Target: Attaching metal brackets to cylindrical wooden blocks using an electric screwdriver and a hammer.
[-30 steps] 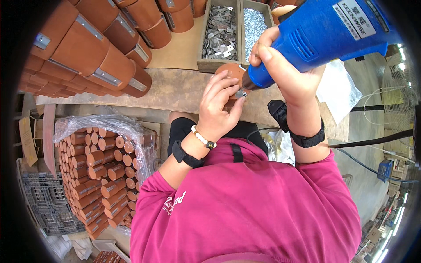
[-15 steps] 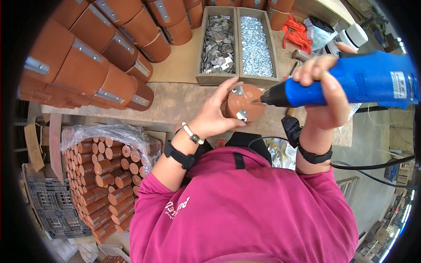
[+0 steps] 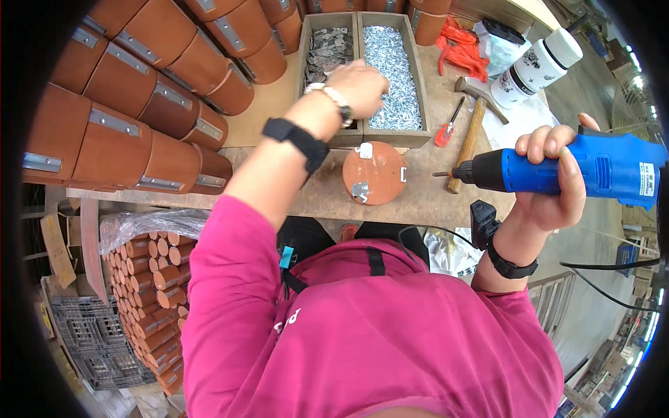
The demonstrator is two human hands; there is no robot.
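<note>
My right hand (image 3: 555, 160) is wrapped around a blue corded electric screwdriver (image 3: 599, 169), whose bit points left above the bench. Between my arms stands a round orange-brown cylinder (image 3: 382, 173), end face up and held by neither hand. One metal clip (image 3: 364, 150) sits at its far edge, another clip (image 3: 360, 190) at its near edge, and a small white bracket-shaped mark shows on its right side. My left hand (image 3: 357, 89) reaches over the divider of a wooden two-part box, knuckles bent and fingertips hidden. Flat metal clips (image 3: 330, 50) fill the left part, silver screws (image 3: 391, 66) the right.
Stacked orange-brown cylinders (image 3: 115, 139) with metal strips line the bench's left and back. To the right lie a red-handled screwdriver (image 3: 449, 125), a hammer (image 3: 468, 143), red netting (image 3: 463, 52) and a white bottle (image 3: 536, 70). More cylinders (image 3: 150, 299) are piled at lower left.
My left hand has let go of the cylinder and moved up to the box. The electric screwdriver's bit has pulled away from the cylinder, to the right. The cylinder now stands turned.
</note>
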